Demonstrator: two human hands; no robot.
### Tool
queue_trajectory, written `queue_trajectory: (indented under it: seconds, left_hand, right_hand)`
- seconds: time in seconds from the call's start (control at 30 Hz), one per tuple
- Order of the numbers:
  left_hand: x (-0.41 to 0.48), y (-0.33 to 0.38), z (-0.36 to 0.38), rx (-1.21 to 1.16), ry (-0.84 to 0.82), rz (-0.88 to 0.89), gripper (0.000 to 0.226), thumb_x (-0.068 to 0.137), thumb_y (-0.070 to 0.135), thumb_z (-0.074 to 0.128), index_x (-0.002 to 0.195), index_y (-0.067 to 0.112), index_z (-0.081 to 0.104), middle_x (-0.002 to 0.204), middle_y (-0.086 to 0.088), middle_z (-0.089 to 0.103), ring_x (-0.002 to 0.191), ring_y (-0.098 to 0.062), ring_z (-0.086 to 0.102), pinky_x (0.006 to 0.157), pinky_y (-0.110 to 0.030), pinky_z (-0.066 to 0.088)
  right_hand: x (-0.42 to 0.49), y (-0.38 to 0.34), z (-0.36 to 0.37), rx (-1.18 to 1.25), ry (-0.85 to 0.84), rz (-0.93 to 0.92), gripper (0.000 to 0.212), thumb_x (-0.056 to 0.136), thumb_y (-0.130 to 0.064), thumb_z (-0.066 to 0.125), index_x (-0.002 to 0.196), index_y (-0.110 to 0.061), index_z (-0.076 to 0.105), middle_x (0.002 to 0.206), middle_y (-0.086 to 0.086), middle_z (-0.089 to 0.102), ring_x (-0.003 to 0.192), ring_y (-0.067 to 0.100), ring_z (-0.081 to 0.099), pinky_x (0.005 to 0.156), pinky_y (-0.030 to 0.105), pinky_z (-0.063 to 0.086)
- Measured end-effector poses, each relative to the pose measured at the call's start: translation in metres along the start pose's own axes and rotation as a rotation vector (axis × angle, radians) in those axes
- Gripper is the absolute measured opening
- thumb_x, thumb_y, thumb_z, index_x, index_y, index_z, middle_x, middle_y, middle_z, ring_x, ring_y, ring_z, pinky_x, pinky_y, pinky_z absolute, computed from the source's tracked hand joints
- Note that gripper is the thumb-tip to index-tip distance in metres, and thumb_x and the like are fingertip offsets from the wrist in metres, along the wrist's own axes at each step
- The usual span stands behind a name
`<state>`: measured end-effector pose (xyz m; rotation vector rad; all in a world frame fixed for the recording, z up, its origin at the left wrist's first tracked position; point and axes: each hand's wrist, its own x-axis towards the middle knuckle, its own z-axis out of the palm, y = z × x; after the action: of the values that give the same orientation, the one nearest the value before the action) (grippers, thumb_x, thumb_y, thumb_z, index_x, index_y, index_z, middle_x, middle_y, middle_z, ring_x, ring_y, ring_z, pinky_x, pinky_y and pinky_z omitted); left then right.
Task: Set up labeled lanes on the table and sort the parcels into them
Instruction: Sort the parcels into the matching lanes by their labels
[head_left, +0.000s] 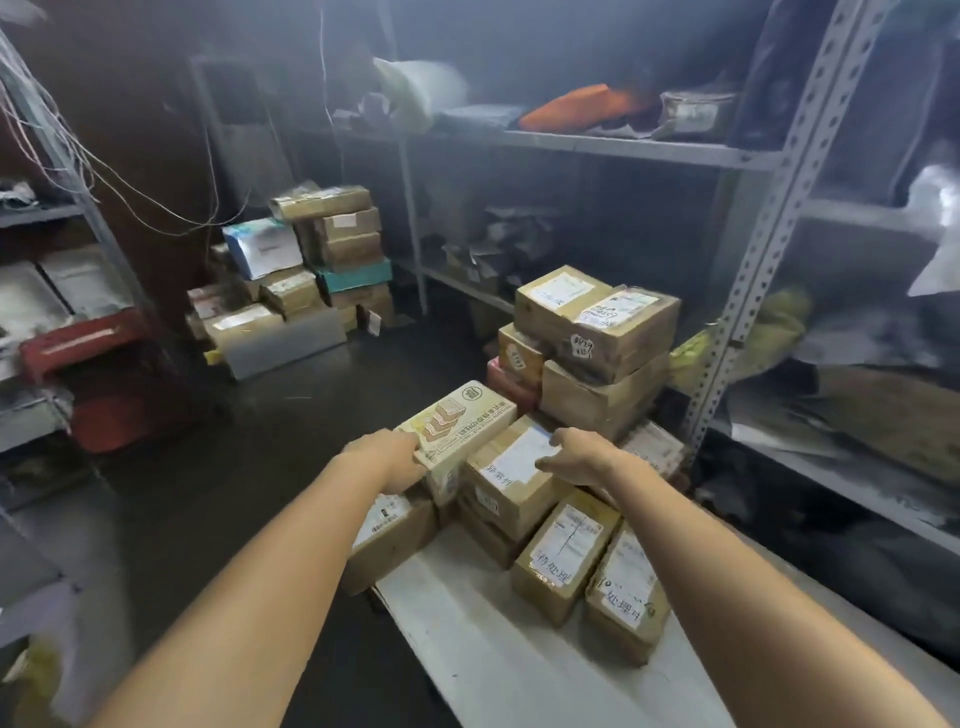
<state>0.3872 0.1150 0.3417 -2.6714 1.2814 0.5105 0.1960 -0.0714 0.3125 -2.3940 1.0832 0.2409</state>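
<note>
A white table (467, 623) runs from the bottom right toward the middle. Several brown parcels sit at its far end, three with handwritten labels: one (511, 478) under my right hand, one (563, 553) nearer me, one (626, 592) at the right. A cream printed box (457, 421) lies tilted on top of the cluster's left side. My left hand (392, 457) grips the near left end of the cream box. My right hand (571, 454) rests on the top right edge of the labelled brown parcel, fingers curled over it.
Behind the table stands a stack of brown boxes (597, 332). Another pile of parcels (306, 260) sits on the dark floor at the back left. Metal shelving (753, 260) lines the right and back walls. A red crate (88, 338) sits on the left rack.
</note>
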Motion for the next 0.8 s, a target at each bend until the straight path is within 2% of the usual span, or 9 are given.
queue_trajectory:
  seconds: [0.13, 0.27, 0.33, 0.47, 0.53, 0.63, 0.73, 0.8]
  left_hand:
    - [0.073, 0.014, 0.019, -0.009, -0.051, 0.138, 0.054, 0.093, 0.041, 0.047, 0.146, 0.032, 0.043, 0.148, 0.000, 0.048, 0.131, -0.027, 0.049, 0.103, -0.041, 0.045]
    - [0.140, 0.028, 0.036, -0.088, -0.082, 0.268, 0.045, 0.094, 0.036, 0.044, 0.137, 0.026, 0.050, 0.139, -0.004, 0.053, 0.123, -0.029, 0.052, 0.095, -0.039, 0.045]
    - [0.166, 0.039, 0.042, -0.157, -0.088, 0.353, 0.048, 0.093, 0.033, 0.045, 0.140, 0.024, 0.048, 0.137, -0.007, 0.056, 0.120, -0.031, 0.053, 0.090, -0.037, 0.045]
    - [0.192, 0.059, 0.053, -0.240, -0.130, 0.457, 0.052, 0.096, 0.023, 0.050, 0.147, 0.016, 0.042, 0.146, -0.012, 0.050, 0.132, -0.033, 0.047, 0.102, -0.035, 0.040]
    - [0.205, 0.065, 0.059, -0.235, -0.144, 0.504, 0.053, 0.093, 0.028, 0.051, 0.144, 0.015, 0.043, 0.146, -0.011, 0.048, 0.128, -0.034, 0.049, 0.102, -0.037, 0.043]
    - [0.224, 0.073, 0.069, -0.299, -0.158, 0.489, 0.059, 0.090, 0.031, 0.052, 0.145, 0.014, 0.038, 0.145, -0.010, 0.046, 0.125, -0.033, 0.050, 0.099, -0.040, 0.044]
    - [0.231, 0.080, 0.071, -0.370, -0.169, 0.427, 0.073, 0.097, 0.022, 0.053, 0.157, 0.011, 0.013, 0.154, -0.014, 0.038, 0.135, -0.036, 0.043, 0.106, -0.040, 0.038]
    - [0.239, 0.085, 0.077, -0.369, -0.162, 0.392, 0.064, 0.099, 0.018, 0.053, 0.153, 0.003, 0.022, 0.150, -0.018, 0.041, 0.132, -0.037, 0.046, 0.102, -0.038, 0.039]
  right_hand:
    - [0.038, 0.008, 0.022, 0.060, 0.011, 0.103, 0.064, 0.099, -0.046, 0.052, 0.153, -0.014, 0.038, 0.153, 0.006, 0.046, 0.137, 0.026, 0.046, 0.108, 0.037, 0.041]
    - [0.070, 0.013, 0.044, 0.141, 0.037, 0.266, 0.063, 0.099, -0.048, 0.050, 0.152, -0.014, 0.039, 0.151, 0.008, 0.047, 0.135, 0.028, 0.047, 0.104, 0.038, 0.042]
    - [0.081, 0.012, 0.055, 0.205, 0.068, 0.361, 0.064, 0.099, -0.048, 0.050, 0.153, -0.016, 0.037, 0.150, 0.009, 0.048, 0.134, 0.031, 0.048, 0.104, 0.039, 0.043]
    - [0.098, 0.008, 0.081, 0.362, 0.148, 0.502, 0.055, 0.099, -0.044, 0.050, 0.144, -0.012, 0.042, 0.138, 0.012, 0.057, 0.122, 0.033, 0.054, 0.092, 0.039, 0.046]
    - [0.104, 0.005, 0.092, 0.487, 0.200, 0.556, 0.059, 0.099, -0.043, 0.053, 0.146, -0.010, 0.038, 0.138, 0.012, 0.056, 0.122, 0.032, 0.054, 0.093, 0.041, 0.048]
    - [0.110, 0.003, 0.102, 0.702, 0.262, 0.621, 0.069, 0.098, -0.041, 0.057, 0.153, -0.012, 0.026, 0.142, 0.010, 0.054, 0.125, 0.031, 0.054, 0.097, 0.041, 0.048]
    - [0.116, 0.005, 0.109, 0.917, 0.306, 0.658, 0.058, 0.096, -0.039, 0.060, 0.145, -0.019, 0.035, 0.137, 0.005, 0.058, 0.120, 0.029, 0.057, 0.095, 0.048, 0.052]
    - [0.116, 0.004, 0.112, 1.048, 0.307, 0.665, 0.054, 0.096, -0.034, 0.062, 0.143, -0.023, 0.037, 0.136, 0.002, 0.059, 0.121, 0.029, 0.058, 0.095, 0.054, 0.053]
